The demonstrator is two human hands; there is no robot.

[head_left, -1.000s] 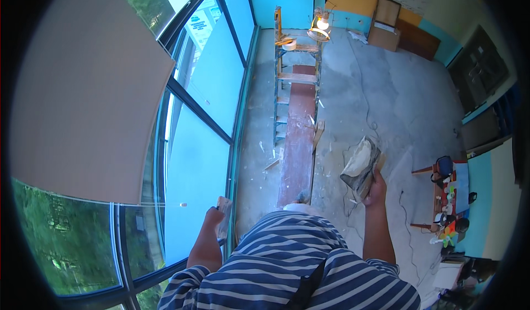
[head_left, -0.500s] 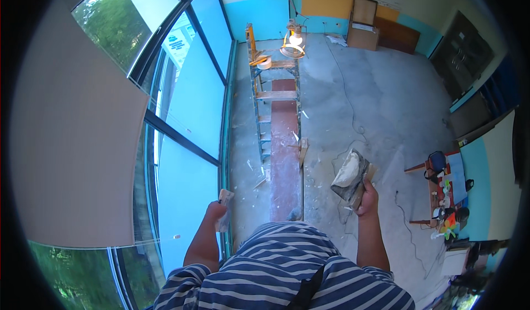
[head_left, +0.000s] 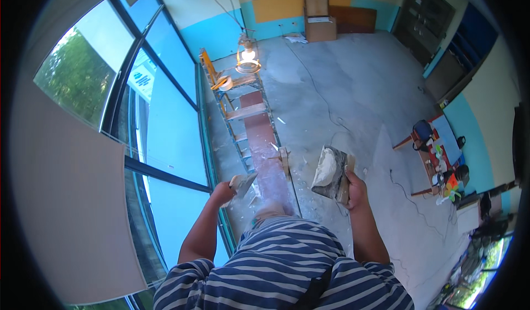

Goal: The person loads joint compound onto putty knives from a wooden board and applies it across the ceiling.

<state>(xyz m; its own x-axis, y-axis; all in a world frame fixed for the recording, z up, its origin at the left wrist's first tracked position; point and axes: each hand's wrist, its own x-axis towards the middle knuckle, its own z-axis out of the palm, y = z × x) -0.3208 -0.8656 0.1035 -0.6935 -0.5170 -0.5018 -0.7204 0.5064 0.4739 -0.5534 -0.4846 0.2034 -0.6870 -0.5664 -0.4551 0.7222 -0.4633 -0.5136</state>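
My left hand [head_left: 222,193] is closed round the handle of a putty knife [head_left: 243,183], its broad pale blade angled up and to the right. My right hand [head_left: 357,191] grips the right edge of a wide rectangular plastering trowel [head_left: 335,190] with a dark, smeared face. A thick lump of white putty [head_left: 324,166] lies along the trowel's left side. The two tools are held apart in front of my body, well above the floor. Most of my right fingers are hidden behind the trowel.
Ahead on the left stands a stepladder [head_left: 247,111] with a lit lamp [head_left: 248,54] hanging over it. A reddish plank [head_left: 259,134] stretches below. Tall windows [head_left: 175,122] line the left side. A cluttered table [head_left: 428,152] is at right; cables [head_left: 329,108] cross the floor.
My left hand has swung the putty knife inward, its blade turning rightward. My right hand and the trowel sit slightly further left. The view has turned, shifting the room leftward.
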